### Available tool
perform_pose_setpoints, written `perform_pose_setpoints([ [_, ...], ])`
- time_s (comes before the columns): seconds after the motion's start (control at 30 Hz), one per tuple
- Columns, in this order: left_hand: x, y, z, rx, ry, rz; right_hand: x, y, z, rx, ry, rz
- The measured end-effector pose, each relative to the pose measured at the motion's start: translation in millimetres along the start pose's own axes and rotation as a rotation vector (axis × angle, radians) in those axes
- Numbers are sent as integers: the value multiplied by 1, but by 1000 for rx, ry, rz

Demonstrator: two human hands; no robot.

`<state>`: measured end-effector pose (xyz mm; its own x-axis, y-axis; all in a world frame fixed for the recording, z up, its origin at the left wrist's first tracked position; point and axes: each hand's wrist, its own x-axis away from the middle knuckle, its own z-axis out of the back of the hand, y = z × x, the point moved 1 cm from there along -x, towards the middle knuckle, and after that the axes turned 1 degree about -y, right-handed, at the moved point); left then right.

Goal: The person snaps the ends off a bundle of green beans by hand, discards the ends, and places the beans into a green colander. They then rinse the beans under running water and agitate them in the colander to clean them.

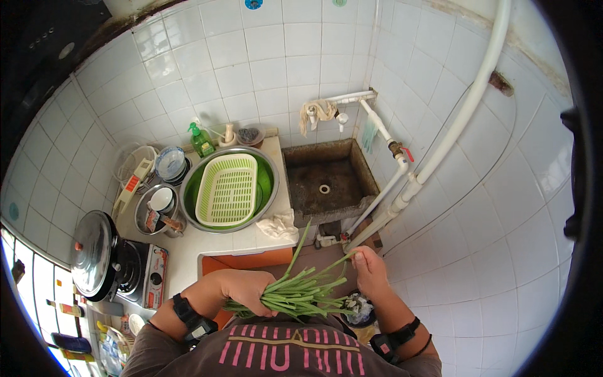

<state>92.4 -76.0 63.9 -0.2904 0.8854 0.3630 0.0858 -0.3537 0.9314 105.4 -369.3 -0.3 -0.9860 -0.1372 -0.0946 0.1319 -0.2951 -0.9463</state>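
My left hand point(249, 288) is closed around a bunch of long green vegetable stalks point(304, 292), held in front of my chest. The cut ends fan out to the right, and one longer stalk sticks up above the others. My right hand point(370, 268) pinches the tip of a single stalk that slants out of the bunch. Below the stalks, partly hidden, stands a bin point(359, 311) with a plastic bag and scraps in it. Ahead on the counter, a white-and-green plastic draining basket point(228, 188) rests inside a large metal-rimmed basin point(269, 207).
A dark stone sink point(330, 214) adjoins the white counter point(202, 242). A cloth point(279, 226) lies by its edge. To the left are a lidded wok point(92, 254) on a gas stove point(153, 278), a metal bowl point(141, 214) and stacked bowls point(170, 162). White pipes point(393, 207) run along the right wall.
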Motion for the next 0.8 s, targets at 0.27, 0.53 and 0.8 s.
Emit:
perform_pose_setpoints([
  [0.27, -12, 11, 1, -52, -11, 13, -39, -15, -39, -799, 142, -395],
  [0.53, -8, 10, -3, -24, -64, -5, -76, 1, -9, -653, 369, -267],
  [0.8, -1, 14, 0, -22, -50, 33, -78, -19, -26, 269, -429, 496],
])
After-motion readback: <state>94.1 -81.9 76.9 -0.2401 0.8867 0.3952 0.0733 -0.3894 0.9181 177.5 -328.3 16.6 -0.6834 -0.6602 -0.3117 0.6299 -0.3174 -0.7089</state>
